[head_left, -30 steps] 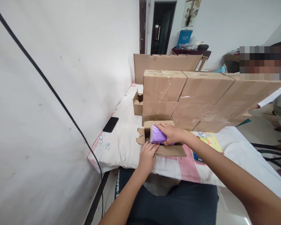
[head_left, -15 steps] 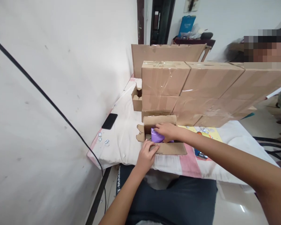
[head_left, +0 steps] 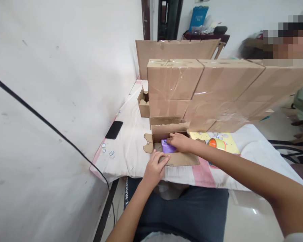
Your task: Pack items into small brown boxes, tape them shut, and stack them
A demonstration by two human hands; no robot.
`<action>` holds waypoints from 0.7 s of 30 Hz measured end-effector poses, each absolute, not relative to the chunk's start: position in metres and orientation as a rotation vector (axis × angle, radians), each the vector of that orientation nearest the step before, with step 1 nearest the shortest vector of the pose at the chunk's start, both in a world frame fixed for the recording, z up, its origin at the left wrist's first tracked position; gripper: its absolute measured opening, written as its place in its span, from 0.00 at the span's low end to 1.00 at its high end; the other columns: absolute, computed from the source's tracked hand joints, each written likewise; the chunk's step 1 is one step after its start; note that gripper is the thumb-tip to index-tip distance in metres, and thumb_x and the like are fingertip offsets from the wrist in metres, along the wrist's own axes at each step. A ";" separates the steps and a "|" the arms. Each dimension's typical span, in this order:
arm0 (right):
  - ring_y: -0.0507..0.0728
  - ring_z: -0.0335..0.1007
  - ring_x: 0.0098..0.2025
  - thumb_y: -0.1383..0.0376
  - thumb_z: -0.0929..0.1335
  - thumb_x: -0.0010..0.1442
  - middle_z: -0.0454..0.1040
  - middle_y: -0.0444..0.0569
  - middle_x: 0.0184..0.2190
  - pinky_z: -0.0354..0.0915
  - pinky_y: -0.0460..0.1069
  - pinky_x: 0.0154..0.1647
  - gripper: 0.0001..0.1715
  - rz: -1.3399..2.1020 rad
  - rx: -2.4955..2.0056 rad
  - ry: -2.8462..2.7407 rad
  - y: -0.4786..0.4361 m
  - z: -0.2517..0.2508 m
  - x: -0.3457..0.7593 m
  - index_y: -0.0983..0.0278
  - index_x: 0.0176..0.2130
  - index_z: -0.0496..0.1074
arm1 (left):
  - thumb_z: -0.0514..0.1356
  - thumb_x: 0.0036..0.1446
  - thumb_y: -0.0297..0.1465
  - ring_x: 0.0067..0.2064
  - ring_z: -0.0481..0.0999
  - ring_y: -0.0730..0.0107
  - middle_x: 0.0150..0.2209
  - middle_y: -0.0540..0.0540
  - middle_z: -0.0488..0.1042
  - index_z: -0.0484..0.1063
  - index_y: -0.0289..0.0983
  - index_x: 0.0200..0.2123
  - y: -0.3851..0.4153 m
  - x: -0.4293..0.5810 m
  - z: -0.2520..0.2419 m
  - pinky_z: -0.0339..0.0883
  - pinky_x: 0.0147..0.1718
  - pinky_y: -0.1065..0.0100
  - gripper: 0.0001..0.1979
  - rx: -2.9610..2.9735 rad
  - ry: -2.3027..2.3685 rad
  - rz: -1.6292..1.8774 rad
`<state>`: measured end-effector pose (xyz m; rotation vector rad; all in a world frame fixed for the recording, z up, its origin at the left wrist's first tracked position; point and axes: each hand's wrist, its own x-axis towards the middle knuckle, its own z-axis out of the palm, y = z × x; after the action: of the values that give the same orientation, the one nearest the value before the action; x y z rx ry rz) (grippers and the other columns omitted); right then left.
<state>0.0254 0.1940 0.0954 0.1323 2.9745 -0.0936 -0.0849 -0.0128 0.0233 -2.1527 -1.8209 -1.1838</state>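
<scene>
A small open cardboard box (head_left: 181,160) lies on the white and pink bed cover in front of me. My right hand (head_left: 179,141) reaches down into it, fingers curled on a purple packet (head_left: 166,146) that sits low inside. My left hand (head_left: 154,168) grips the box's near left corner, fingers bent over the front flap. Only part of the packet shows under my right fingers.
Stacked sealed cartons (head_left: 204,94) stand just behind the box, with another small open box (head_left: 143,105) at their left. A black phone (head_left: 114,129) lies by the wall. An orange cup (head_left: 216,144) rests on a yellow sheet. A person sits at the far right.
My right hand has lowered the purple packet from above the box rim down inside the box. The left hand kept its hold on the box. The view tilted downward.
</scene>
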 end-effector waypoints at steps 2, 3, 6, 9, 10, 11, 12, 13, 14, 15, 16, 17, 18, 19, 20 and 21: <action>0.65 0.69 0.49 0.65 0.75 0.54 0.79 0.57 0.48 0.66 0.59 0.51 0.23 -0.229 0.235 3.136 0.191 0.111 0.046 0.64 0.50 0.76 | 0.54 0.56 0.17 0.57 0.69 0.57 0.50 0.40 0.71 0.73 0.41 0.56 -0.017 -0.084 0.022 0.52 0.66 0.36 0.27 -2.119 -1.853 -1.117; 0.64 0.70 0.50 0.63 0.74 0.58 0.78 0.55 0.50 0.66 0.59 0.53 0.22 -0.321 0.364 3.270 0.189 0.118 0.062 0.62 0.52 0.75 | 0.55 0.57 0.17 0.59 0.67 0.54 0.53 0.40 0.70 0.73 0.44 0.56 -0.020 -0.085 0.021 0.46 0.66 0.33 0.27 -2.081 -1.878 -1.082; 0.62 0.71 0.52 0.57 0.67 0.66 0.78 0.53 0.50 0.65 0.60 0.56 0.17 -0.682 1.250 3.646 0.186 0.118 0.123 0.59 0.52 0.74 | 0.62 0.57 0.23 0.69 0.54 0.42 0.65 0.38 0.58 0.68 0.49 0.61 -0.025 -0.095 0.017 0.35 0.66 0.29 0.30 -1.821 -2.015 -1.153; 0.61 0.73 0.50 0.52 0.64 0.67 0.78 0.53 0.49 0.69 0.60 0.53 0.20 -1.406 2.090 3.388 0.184 0.084 0.169 0.59 0.51 0.73 | 0.69 0.52 0.35 0.72 0.47 0.41 0.72 0.32 0.44 0.42 0.45 0.72 -0.020 -0.115 0.012 0.44 0.68 0.37 0.52 -1.549 -2.218 -1.635; 0.61 0.73 0.52 0.50 0.63 0.67 0.77 0.54 0.51 0.68 0.61 0.55 0.22 -1.664 2.083 3.246 0.183 0.069 0.175 0.59 0.52 0.73 | 0.70 0.52 0.38 0.73 0.49 0.44 0.72 0.31 0.45 0.32 0.44 0.73 -0.016 -0.122 0.012 0.48 0.68 0.41 0.58 -1.544 -2.287 -1.817; 0.61 0.72 0.55 0.49 0.63 0.67 0.76 0.54 0.54 0.66 0.62 0.58 0.24 -1.868 1.986 3.127 0.182 0.055 0.175 0.58 0.53 0.74 | 0.70 0.52 0.40 0.72 0.51 0.48 0.72 0.31 0.46 0.26 0.44 0.73 -0.012 -0.128 0.011 0.51 0.68 0.45 0.62 -1.598 -2.351 -1.959; 0.61 0.69 0.59 0.47 0.62 0.67 0.74 0.53 0.58 0.62 0.62 0.63 0.26 -2.004 1.843 3.044 0.180 0.043 0.172 0.58 0.55 0.74 | 0.69 0.53 0.41 0.72 0.53 0.52 0.72 0.32 0.49 0.22 0.44 0.72 -0.008 -0.132 0.011 0.51 0.68 0.48 0.62 -1.700 -2.400 -2.044; 0.61 0.65 0.64 0.46 0.62 0.67 0.71 0.52 0.61 0.56 0.63 0.68 0.27 -2.077 1.702 2.991 0.178 0.034 0.164 0.57 0.56 0.74 | 0.68 0.55 0.42 0.72 0.53 0.54 0.72 0.33 0.52 0.22 0.45 0.72 -0.003 -0.134 0.011 0.51 0.68 0.50 0.60 -1.817 -2.428 -2.069; 0.61 0.60 0.68 0.45 0.62 0.67 0.69 0.51 0.64 0.50 0.63 0.71 0.28 -2.118 1.589 2.962 0.175 0.029 0.155 0.56 0.57 0.74 | 0.66 0.58 0.43 0.72 0.52 0.56 0.71 0.34 0.54 0.24 0.44 0.72 0.000 -0.135 0.012 0.48 0.69 0.50 0.57 -1.927 -2.424 -2.055; 0.61 0.56 0.70 0.44 0.62 0.67 0.66 0.50 0.66 0.45 0.62 0.73 0.29 -2.142 1.498 2.949 0.173 0.026 0.145 0.55 0.56 0.75 | 0.63 0.60 0.43 0.73 0.52 0.58 0.71 0.35 0.55 0.27 0.44 0.73 0.003 -0.133 0.013 0.46 0.70 0.50 0.52 -1.998 -2.394 -2.038; 0.62 0.53 0.71 0.43 0.61 0.67 0.64 0.49 0.67 0.42 0.62 0.74 0.29 -2.160 1.439 2.943 0.169 0.025 0.136 0.55 0.55 0.76 | 0.60 0.63 0.44 0.73 0.52 0.60 0.70 0.36 0.57 0.31 0.43 0.73 0.005 -0.129 0.014 0.44 0.70 0.50 0.48 -2.021 -2.354 -2.035; 0.63 0.52 0.71 0.42 0.61 0.67 0.62 0.49 0.68 0.41 0.62 0.74 0.31 -2.192 1.413 2.942 0.165 0.025 0.129 0.55 0.54 0.77 | 0.56 0.66 0.44 0.72 0.53 0.61 0.69 0.36 0.59 0.33 0.42 0.73 0.006 -0.125 0.015 0.42 0.71 0.50 0.43 -2.001 -2.330 -2.039; 0.63 0.52 0.71 0.41 0.60 0.67 0.60 0.50 0.69 0.41 0.62 0.74 0.32 -2.221 1.397 2.947 0.160 0.026 0.124 0.56 0.53 0.78 | 0.53 0.67 0.45 0.72 0.54 0.61 0.68 0.37 0.61 0.36 0.42 0.73 0.006 -0.120 0.016 0.41 0.71 0.51 0.40 -1.942 -2.330 -2.048; 0.64 0.52 0.71 0.41 0.59 0.67 0.59 0.50 0.69 0.42 0.62 0.74 0.33 -2.238 1.390 2.962 0.155 0.027 0.121 0.57 0.53 0.78 | 0.51 0.68 0.45 0.72 0.54 0.62 0.67 0.37 0.63 0.39 0.41 0.73 0.005 -0.114 0.016 0.40 0.71 0.51 0.37 -1.865 -2.358 -2.041; 0.64 0.52 0.71 0.41 0.59 0.67 0.59 0.51 0.69 0.43 0.62 0.74 0.34 -2.242 1.397 2.981 0.149 0.027 0.121 0.57 0.52 0.79 | 0.49 0.68 0.46 0.72 0.53 0.62 0.66 0.38 0.65 0.42 0.41 0.73 0.003 -0.110 0.016 0.40 0.71 0.51 0.36 -1.794 -2.405 -2.017; 0.63 0.52 0.70 0.42 0.58 0.68 0.59 0.51 0.68 0.45 0.61 0.73 0.34 -2.237 1.420 3.003 0.143 0.027 0.123 0.57 0.53 0.78 | 0.49 0.68 0.46 0.72 0.53 0.61 0.66 0.40 0.66 0.45 0.41 0.72 0.001 -0.107 0.016 0.40 0.72 0.51 0.35 -1.727 -2.449 -1.995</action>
<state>0.1228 0.1427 0.0269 1.4197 3.0026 -2.2372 -0.1065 0.0012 0.0162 -1.7273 -2.4490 -1.9948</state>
